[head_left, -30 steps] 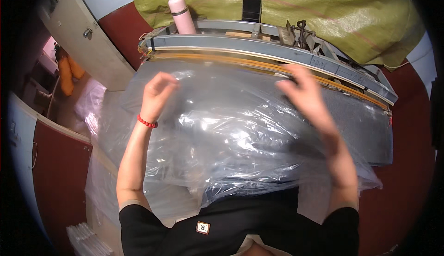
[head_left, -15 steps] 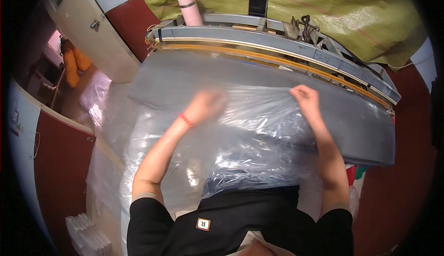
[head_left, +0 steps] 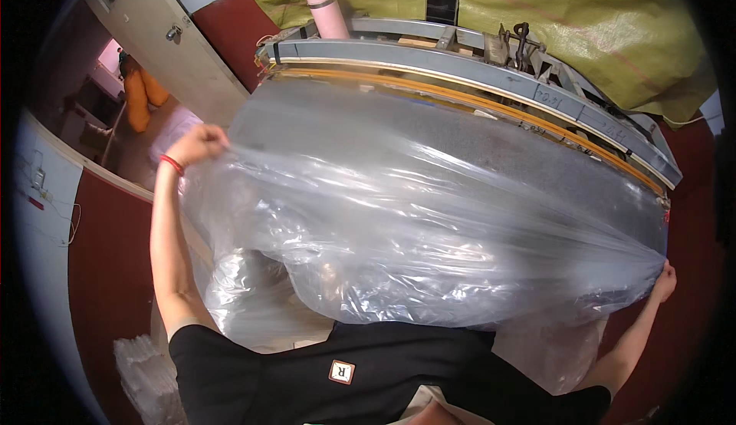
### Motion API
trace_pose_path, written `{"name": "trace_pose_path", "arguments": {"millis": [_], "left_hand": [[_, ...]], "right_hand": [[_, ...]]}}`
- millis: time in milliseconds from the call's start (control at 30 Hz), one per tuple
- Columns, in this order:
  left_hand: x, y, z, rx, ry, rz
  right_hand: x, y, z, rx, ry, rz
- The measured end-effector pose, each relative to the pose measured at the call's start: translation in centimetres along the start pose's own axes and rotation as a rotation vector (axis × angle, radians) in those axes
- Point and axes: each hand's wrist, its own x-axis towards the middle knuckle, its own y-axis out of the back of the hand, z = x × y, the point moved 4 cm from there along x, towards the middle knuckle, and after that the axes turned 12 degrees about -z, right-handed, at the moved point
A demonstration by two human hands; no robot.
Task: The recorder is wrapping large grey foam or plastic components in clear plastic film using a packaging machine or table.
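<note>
A large clear plastic sheet [head_left: 399, 225] is pulled taut between my two hands, with folds running across it. My left hand [head_left: 201, 144], a red band at its wrist, grips the sheet's far left edge with closed fingers. Far out on the right, my right hand [head_left: 665, 281] pinches the other end, where the folds gather to a point. The sheet lies across a dark grey work surface [head_left: 529, 145] and hangs over its near edge toward my body.
Along the back runs a long metal bar machine [head_left: 429, 60] with an orange strip. A pink flask [head_left: 326, 12], a phone [head_left: 442, 3] and a metal clamp [head_left: 521, 45] stand behind it. Stacked clear plastic packs [head_left: 147, 371] lie at lower left, near an open door [head_left: 153, 34].
My hands have moved far apart, the left one to the left and the right one outward and nearer to me. The plastic sheet has been spread wide between them.
</note>
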Motion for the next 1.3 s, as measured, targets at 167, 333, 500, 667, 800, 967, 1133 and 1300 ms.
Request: {"name": "trace_pose_path", "arguments": {"millis": [167,333,500,667,800,967,1133,1300], "left_hand": [[-1.5,-1.0,11.9,0.783,-0.609,1.449],[10.5,-11.0,4.2,0.690,-0.590,0.672],[14.4,-10.3,1.6,0.515,-0.362,0.581],[14.9,-10.2,5.8,0.630,-0.100,0.719],[15.2,-10.7,6.0,0.791,-0.050,0.831],[15.4,-10.4,7.0,0.700,-0.167,0.894],[16.5,-9.7,6.5,0.534,-0.463,0.662],[17.7,-10.3,7.9,0.679,-0.410,0.393]], "right_hand": [[-0.6,1.5,3.8,-0.089,-0.173,0.051],[-0.8,-0.7,2.4,-0.060,-0.185,0.039],[-0.7,-0.2,3.9,0.045,-0.068,-0.031],[0.8,1.1,8.5,0.403,-0.011,0.050],[-0.8,2.2,6.4,0.439,-0.053,0.029],[-3.3,5.7,7.4,0.861,-0.047,0.114],[-6.5,7.9,6.9,0.929,-0.025,0.226],[-2.8,4.8,10.0,0.963,-0.031,0.071]]}}
